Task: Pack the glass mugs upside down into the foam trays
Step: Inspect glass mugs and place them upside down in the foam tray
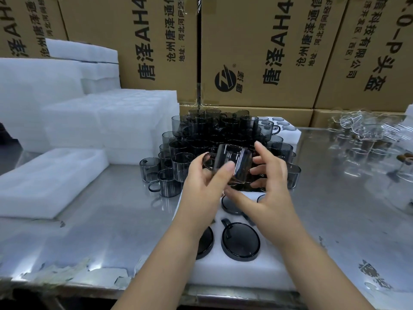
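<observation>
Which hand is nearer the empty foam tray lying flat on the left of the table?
Left. The left hand holds the mug on the side toward the empty foam tray; the right hand is on the mug's far side.

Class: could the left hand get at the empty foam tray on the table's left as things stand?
Probably yes: bare table lies between the left hand and the empty foam tray, though it holds a mug.
</observation>
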